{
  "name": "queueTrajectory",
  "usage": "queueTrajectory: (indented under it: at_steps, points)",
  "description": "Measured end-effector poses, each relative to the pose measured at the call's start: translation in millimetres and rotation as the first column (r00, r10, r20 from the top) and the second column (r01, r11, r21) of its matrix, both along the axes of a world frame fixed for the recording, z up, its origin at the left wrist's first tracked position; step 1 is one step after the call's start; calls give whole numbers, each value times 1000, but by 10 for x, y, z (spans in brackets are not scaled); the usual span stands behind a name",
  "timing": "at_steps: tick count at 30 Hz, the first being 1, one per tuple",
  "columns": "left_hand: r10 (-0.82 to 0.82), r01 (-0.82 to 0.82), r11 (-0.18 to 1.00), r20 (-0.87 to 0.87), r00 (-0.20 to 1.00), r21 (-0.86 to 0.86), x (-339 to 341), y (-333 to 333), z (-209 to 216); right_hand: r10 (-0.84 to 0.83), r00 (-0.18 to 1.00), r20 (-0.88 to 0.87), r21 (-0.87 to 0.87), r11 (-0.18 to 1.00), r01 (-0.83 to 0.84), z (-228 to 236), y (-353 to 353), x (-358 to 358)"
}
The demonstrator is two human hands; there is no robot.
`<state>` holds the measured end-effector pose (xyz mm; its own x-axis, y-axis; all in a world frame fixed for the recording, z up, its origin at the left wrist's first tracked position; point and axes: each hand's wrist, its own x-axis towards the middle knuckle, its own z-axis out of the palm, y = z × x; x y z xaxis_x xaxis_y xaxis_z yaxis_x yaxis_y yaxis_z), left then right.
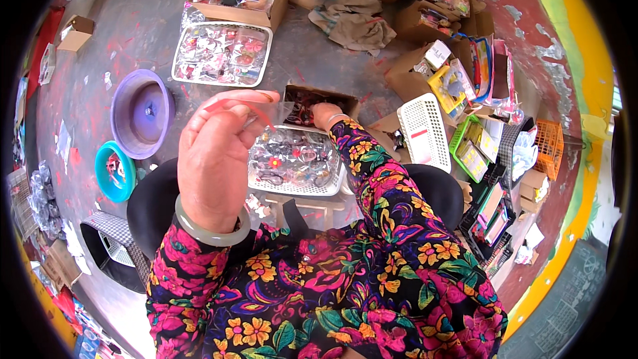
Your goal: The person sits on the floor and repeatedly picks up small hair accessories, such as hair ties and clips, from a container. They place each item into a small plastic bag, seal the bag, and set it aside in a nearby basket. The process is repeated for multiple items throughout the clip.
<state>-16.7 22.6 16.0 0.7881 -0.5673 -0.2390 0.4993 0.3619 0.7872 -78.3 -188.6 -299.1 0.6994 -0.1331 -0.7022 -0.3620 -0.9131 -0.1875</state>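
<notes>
My left hand [216, 159], with a pale bangle at the wrist, is raised close to the camera. Its fingers are closed on a small clear plastic bag [284, 112] with a reddish strip. Further off, my right hand [324, 114] reaches into a small cardboard box [352, 105] of dark and red small pieces. The box wall and the pieces hide its fingertips. Just below lies a white plastic basket [325, 191] holding several clear bags of hair accessories [296, 158], some with red flowers.
Beyond stands another white basket [174, 70] of bagged accessories, before a cardboard carton [279, 10]. A purple basin [126, 116] and a teal tub [100, 169] are at the left. Boxes, an upturned white basket [425, 133] and a green basket [458, 134] crowd the right.
</notes>
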Motion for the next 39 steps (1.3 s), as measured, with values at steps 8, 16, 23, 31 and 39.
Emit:
queueTrajectory:
  at_steps: [8,16,23,31,39]
  points:
    - [20,-22,999,-83,996,-29,-35,-87,52,-70,987,146,-17,997,73,-84,-175,-5]
    - [-50,50,998,-8,999,-31,82,-101,-133,-222,949,224,364,922,130,749,-234,255]
    - [-30,31,998,6,1000,-54,215,-221,-353,-635,740,-223,880,196,433,1565,-327,187]
    - [2,-2,1000,1,1000,-21,319,-272,-426,-684,540,-491,849,-514,122,2663,-414,9]
    - [-103,103,995,17,994,-5,265,-343,-498,-845,443,-300,937,-349,-29,3066,-94,-114]
